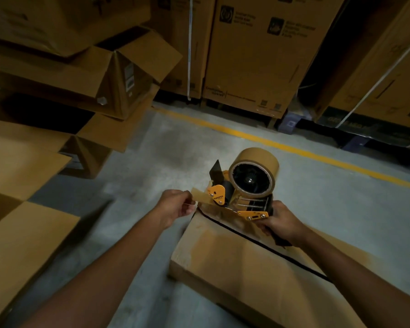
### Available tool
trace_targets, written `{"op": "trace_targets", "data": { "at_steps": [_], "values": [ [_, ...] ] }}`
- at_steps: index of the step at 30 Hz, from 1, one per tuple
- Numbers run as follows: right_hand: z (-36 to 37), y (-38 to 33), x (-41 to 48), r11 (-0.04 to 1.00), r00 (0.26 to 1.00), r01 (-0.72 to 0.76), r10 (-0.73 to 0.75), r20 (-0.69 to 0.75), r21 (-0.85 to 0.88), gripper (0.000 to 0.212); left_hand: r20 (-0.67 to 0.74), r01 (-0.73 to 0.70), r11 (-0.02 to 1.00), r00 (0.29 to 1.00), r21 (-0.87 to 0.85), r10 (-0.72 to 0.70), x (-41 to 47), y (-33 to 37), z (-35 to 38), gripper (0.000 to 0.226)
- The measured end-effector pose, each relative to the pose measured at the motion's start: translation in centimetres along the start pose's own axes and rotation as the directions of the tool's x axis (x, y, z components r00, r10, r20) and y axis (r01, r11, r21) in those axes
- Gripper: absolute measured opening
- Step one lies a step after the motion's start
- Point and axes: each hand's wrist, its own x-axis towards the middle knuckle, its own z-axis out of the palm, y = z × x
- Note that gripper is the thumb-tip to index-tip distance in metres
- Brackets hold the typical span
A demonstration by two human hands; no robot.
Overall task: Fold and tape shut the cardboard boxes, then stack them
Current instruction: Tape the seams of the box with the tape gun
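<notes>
A cardboard box [234, 263] lies on the floor in front of me, its top flaps folded together with a dark seam running across. My right hand [279, 223] grips the handle of a yellow and black tape dispenser [242, 192] that carries a roll of brown tape and sits at the box's far edge. My left hand [178, 204] pinches the loose end of the brown tape [200, 197], which sticks out from the dispenser's front, just above the far left corner of the box.
Open cardboard boxes [100, 76] with raised flaps are piled at the left. Flat flaps [17, 233] lie at the near left. Tall strapped cartons [253, 50] line the back behind a yellow floor line [282, 143]. Grey concrete floor [152, 162] surrounds the box.
</notes>
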Motion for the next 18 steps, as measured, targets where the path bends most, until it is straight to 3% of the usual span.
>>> {"op": "trace_targets", "data": {
  "at_steps": [3,6,8,13,18],
  "values": [
    [0.7,0.5,0.5,0.999,1.000,0.025,-0.025,0.009,-0.027,0.044,0.006,-0.083,0.984,0.997,0.157,0.083,0.7,-0.5,-1.2,0.014],
    [1.9,0.9,0.9,0.996,0.997,0.081,-0.081,0.021,-0.036,0.023,0.007,-0.106,0.976,0.994,0.189,0.106,1.5,-1.6,-2.3,0.017],
    [2.8,1.6,1.3,0.995,0.996,0.091,-0.090,0.023,-0.049,0.029,-0.014,-0.109,0.978,0.993,0.179,0.113,2.1,-2.5,-2.8,0.018],
    [3.8,3.6,2.8,0.988,0.999,0.052,-0.052,0.008,-0.147,0.033,-0.062,-0.069,0.983,0.995,0.170,0.081,3.3,-4.7,-3.3,0.022],
    [4.2,5.1,3.3,0.978,1.000,0.024,-0.020,0.021,-0.207,0.026,-0.022,-0.037,0.949,0.999,0.312,0.046,4.1,-7.5,-1.7,0.025]
  ]
}}
